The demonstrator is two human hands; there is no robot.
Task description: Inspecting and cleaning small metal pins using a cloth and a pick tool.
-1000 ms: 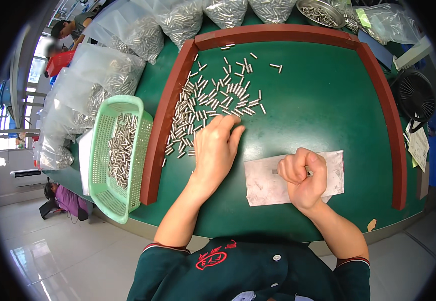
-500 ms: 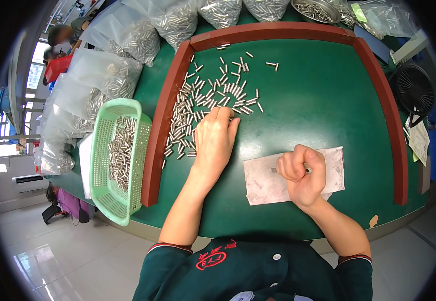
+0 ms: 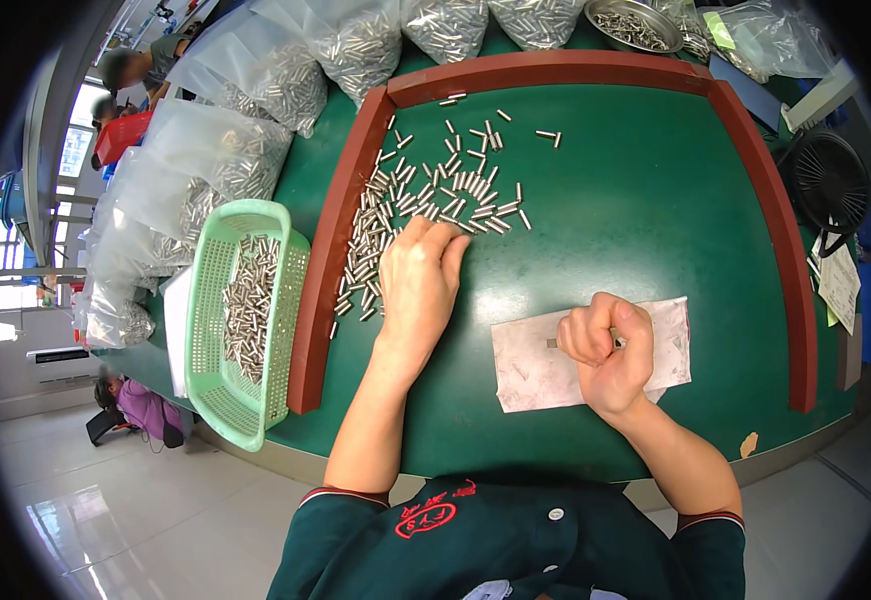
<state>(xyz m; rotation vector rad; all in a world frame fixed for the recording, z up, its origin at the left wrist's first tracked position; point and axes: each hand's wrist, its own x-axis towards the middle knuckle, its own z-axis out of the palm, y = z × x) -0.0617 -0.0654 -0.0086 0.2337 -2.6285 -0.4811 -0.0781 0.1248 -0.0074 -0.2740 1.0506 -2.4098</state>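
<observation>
Small shiny metal pins (image 3: 475, 183) lie scattered over the left part of a green tabletop, thickest along a red-brown wooden rail. My left hand (image 3: 418, 275) is at the near edge of this pile, back upward, its fingers bent down with the thumb close beside them. The fingertips are partly hidden, so what they pinch cannot be made out. To the right, my right hand (image 3: 607, 352) is curled into a closed fist above a smudged whitish cloth or paper (image 3: 525, 375). Anything inside that fist is hidden.
Red-brown rails (image 3: 555, 68) border the work area on three sides. Left of them stands a green plastic basket (image 3: 290, 290) holding more pins. Filled clear bags (image 3: 300, 85) line the back and left. A metal bowl (image 3: 660, 45) sits behind; a black fan (image 3: 827, 180) stands right.
My left hand has shifted slightly left along the near edge of the pins. The right fist has stayed over the cloth or paper. The whole view has moved a little.
</observation>
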